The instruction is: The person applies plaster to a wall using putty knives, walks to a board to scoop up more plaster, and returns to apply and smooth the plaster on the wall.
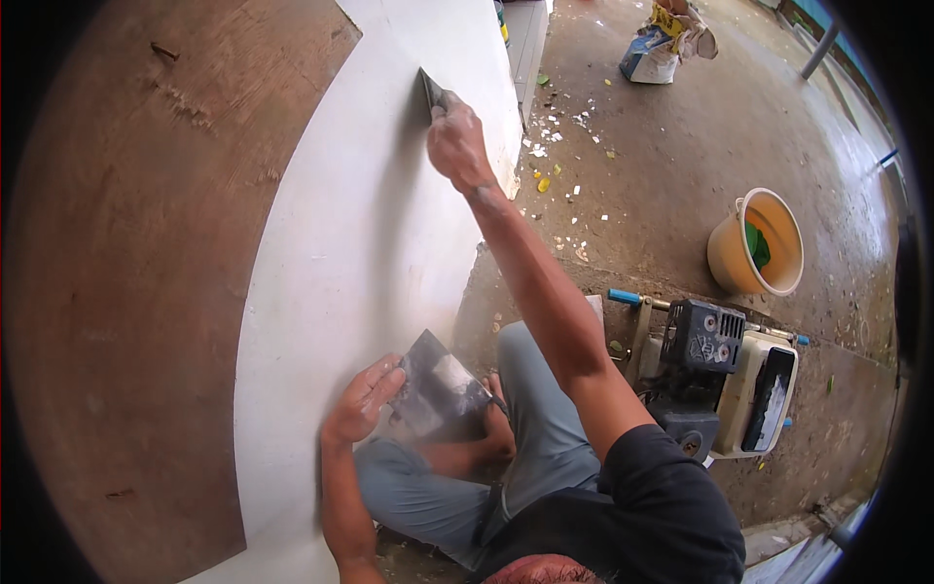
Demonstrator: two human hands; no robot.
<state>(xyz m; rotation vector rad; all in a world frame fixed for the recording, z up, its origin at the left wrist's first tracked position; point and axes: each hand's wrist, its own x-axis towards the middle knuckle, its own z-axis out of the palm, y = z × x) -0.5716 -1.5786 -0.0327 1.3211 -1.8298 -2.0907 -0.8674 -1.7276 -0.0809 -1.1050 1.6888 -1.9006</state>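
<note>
In the head view, the right hand [457, 141] grasps a putty knife [428, 88] at the far stretch of the white wall [321, 253], seemingly angled to lay its blade flat; the nearer left hand [362, 397] grips a smeared plate [428, 394], presumably as a palette.

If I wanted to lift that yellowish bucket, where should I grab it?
Probably by the rim, coming from above on the side away from the machine. The bucket looks upright with its wide mouth open, so your fingers could hook inside while your thumb stays outside.
</note>
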